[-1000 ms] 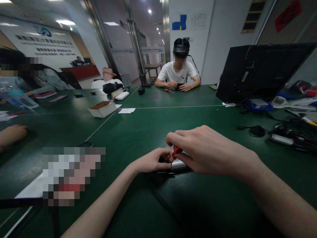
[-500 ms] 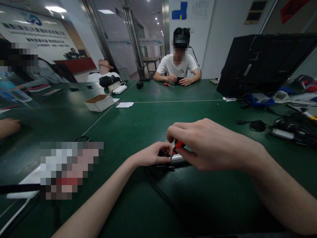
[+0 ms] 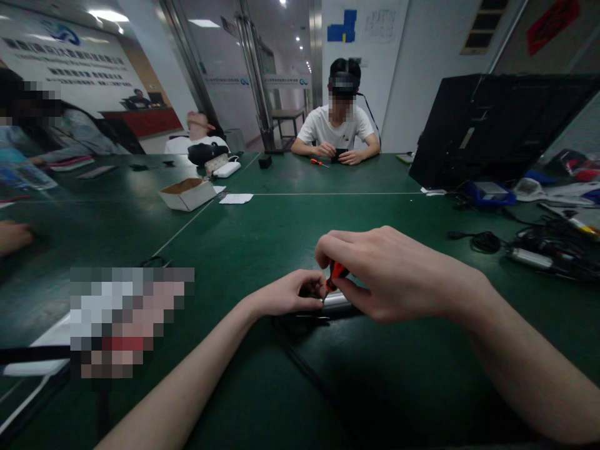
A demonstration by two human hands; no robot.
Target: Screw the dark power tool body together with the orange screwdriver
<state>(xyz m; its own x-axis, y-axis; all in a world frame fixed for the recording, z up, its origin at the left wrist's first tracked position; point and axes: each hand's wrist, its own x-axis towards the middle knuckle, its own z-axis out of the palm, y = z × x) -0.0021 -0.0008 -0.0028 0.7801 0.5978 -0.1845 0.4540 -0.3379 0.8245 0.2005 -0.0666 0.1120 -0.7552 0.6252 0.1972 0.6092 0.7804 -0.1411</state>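
My right hand (image 3: 398, 275) is closed round a short red-and-black screwdriver (image 3: 336, 275), held upright with its tip hidden. Under it lies a silver cylindrical device (image 3: 336, 302) on the green table. My left hand (image 3: 295, 292) grips the device's left end between thumb and fingers, right beside the screwdriver. Its right end is covered by my right hand. A black cable (image 3: 300, 362) runs from the left end toward me.
The green table (image 3: 281, 231) stretches ahead. An open cardboard box (image 3: 187, 195) and white paper (image 3: 236, 199) lie ahead left. Right are a monitor (image 3: 497, 131), coiled cables and a similar silver device (image 3: 532, 257). A person (image 3: 340, 128) sits opposite; a red screwdriver (image 3: 319, 162) lies before them.
The screwdriver handle is tilted slightly differently in my right hand. Both hands stay almost in place, and the view has shifted a little.
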